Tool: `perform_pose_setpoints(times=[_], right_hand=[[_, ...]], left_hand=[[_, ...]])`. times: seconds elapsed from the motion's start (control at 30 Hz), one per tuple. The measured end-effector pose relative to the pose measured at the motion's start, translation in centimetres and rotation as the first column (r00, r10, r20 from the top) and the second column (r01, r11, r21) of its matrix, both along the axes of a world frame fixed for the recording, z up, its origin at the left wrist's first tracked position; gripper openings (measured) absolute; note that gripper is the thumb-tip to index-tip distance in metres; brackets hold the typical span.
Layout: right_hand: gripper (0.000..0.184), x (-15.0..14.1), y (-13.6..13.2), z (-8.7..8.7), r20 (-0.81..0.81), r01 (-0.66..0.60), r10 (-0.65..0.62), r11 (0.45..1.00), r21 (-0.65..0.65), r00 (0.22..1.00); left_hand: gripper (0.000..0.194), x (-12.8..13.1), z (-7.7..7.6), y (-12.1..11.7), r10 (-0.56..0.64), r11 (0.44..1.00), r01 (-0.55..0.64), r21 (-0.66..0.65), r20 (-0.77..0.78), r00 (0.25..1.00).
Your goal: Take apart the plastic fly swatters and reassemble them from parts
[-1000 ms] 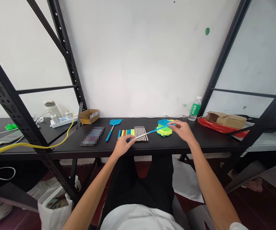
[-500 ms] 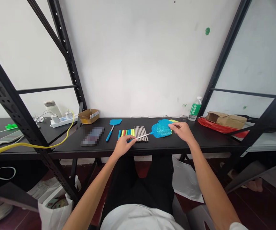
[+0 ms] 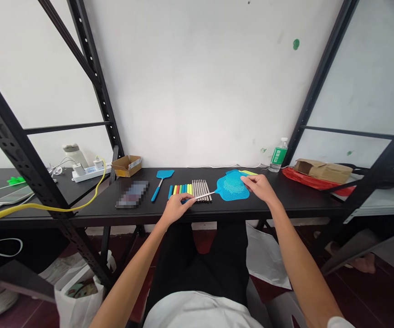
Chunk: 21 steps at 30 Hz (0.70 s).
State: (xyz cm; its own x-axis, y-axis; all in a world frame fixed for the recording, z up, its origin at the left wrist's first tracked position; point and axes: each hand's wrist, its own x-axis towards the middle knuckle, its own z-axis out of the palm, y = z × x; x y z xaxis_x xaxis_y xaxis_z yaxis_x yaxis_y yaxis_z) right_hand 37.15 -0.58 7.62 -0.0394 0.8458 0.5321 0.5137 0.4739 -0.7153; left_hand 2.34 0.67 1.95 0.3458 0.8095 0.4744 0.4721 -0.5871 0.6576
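A blue fly swatter (image 3: 233, 188) is held between my two hands above the desk. My left hand (image 3: 178, 207) is closed round its handle end, at the left end of the pale rod. My right hand (image 3: 256, 183) pinches the right edge of the perforated head. Beneath the rod lies a row of metal rods (image 3: 202, 186), with several coloured handles (image 3: 182, 188) in blue, red, green and yellow beside it. Just behind the held head, part of a yellow-green piece (image 3: 248, 172) shows. Farther left rests another blue fly swatter (image 3: 162, 182).
A blurred phone (image 3: 132, 194) and a small cardboard box (image 3: 127, 166) occupy the desk's left part. At the back right stands a water bottle (image 3: 279, 155), near a red bag (image 3: 302, 179) and a brown carton (image 3: 323, 171). A yellow cable (image 3: 90, 198) crosses the left post.
The head of the held fly swatter has turned slightly, showing more of its face, with its lower edge a little closer to me. Both hands stay almost in place.
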Motion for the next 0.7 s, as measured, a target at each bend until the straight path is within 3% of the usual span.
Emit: perform_pose_setpoints(times=[0.1,0.17,0.27,0.43,0.7], right_hand=[[0.035,0.14,0.14,-0.07,-0.121,-0.052,0.054,0.998,0.025,0.991],[0.039,0.30,0.25,-0.13,-0.164,-0.076,0.083,0.996,0.047,0.983],[0.042,0.44,0.25,-0.15,-0.126,-0.098,0.109,0.991,0.090,0.986],[0.033,0.25,-0.11,0.06,-0.049,-0.090,0.098,0.984,0.154,0.994],[0.031,0.36,-0.08,0.08,-0.042,-0.064,0.071,0.987,0.150,0.997]], left_hand=[[0.039,0.03,0.13,0.04,-0.012,1.000,0.012,-0.013,0.017,1.000],[0.038,0.05,0.16,0.11,-0.016,1.000,0.016,-0.017,0.037,0.999],[0.038,0.06,0.12,0.24,-0.017,0.999,0.019,-0.030,0.052,0.998],[0.041,0.01,0.01,0.32,-0.020,0.999,0.022,-0.034,0.059,0.998],[0.040,0.07,0.11,0.20,-0.022,0.999,0.024,-0.033,0.061,0.998]])
